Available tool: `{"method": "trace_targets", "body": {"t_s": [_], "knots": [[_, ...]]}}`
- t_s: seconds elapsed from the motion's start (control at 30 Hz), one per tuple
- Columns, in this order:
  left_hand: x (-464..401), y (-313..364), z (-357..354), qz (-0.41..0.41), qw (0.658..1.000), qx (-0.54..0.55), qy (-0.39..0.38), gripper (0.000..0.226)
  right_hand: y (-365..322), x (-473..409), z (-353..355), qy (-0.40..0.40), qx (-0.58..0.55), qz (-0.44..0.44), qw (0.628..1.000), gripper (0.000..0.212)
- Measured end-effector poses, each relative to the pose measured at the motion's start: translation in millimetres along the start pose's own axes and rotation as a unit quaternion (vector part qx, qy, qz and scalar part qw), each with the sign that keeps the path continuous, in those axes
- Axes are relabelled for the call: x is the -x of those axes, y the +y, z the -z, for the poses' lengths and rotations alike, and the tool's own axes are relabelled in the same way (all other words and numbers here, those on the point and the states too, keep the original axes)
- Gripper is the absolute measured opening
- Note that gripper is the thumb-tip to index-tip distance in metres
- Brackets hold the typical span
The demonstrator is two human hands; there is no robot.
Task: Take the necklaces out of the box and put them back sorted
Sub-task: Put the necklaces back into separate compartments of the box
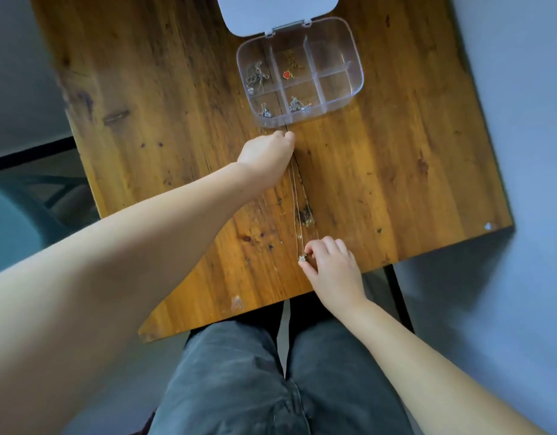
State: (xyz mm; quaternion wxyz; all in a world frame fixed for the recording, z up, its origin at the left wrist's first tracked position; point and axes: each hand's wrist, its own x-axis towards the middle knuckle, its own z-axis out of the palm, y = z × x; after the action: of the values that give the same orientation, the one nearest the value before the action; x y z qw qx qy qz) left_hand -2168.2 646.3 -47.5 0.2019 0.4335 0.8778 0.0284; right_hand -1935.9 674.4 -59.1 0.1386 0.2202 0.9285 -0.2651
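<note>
A thin gold necklace point(297, 208) lies stretched straight along the wooden table point(176, 120). My left hand point(267, 152) pinches its far end, just in front of the box. My right hand point(330, 262) pinches its small pendant point(302, 258) near the table's front edge. The clear plastic compartment box point(352, 70) stands open at the back, lid point(277, 14) folded away. Inside it lie a silver necklace point(255, 76) at the left, a gold one with a red pendant point(290, 69) in the middle, and two silver pieces, one point(266, 112) beside the other point(299, 105), in the front compartments.
The box's right compartments hold nothing. The table ends close to my lap point(270, 372) and at its right edge point(490, 183). A dark chair point(44, 199) stands on the floor at the left.
</note>
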Motion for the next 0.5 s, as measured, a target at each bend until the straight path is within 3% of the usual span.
{"method": "trace_targets", "body": {"t_s": [0.13, 0.33, 0.5], "knots": [[-3.2, -4.1, -0.5, 0.016, 1.0, -0.002, -0.002, 0.043, 3.2, 0.8, 0.6, 0.041, -0.02, 0.012, 0.999, 0.014], [-11.9, 0.0, 8.4, 0.027, 0.999, 0.003, -0.025, 0.022, 23.3, 1.4, 15.9, 0.061, -0.053, 0.009, 0.997, 0.007], [-39.3, 42.0, 34.2, -0.042, 0.995, 0.069, 0.051, 0.006, 62.6, -17.0, 57.7, 0.142, -0.094, -0.045, 0.984, 0.008]]}}
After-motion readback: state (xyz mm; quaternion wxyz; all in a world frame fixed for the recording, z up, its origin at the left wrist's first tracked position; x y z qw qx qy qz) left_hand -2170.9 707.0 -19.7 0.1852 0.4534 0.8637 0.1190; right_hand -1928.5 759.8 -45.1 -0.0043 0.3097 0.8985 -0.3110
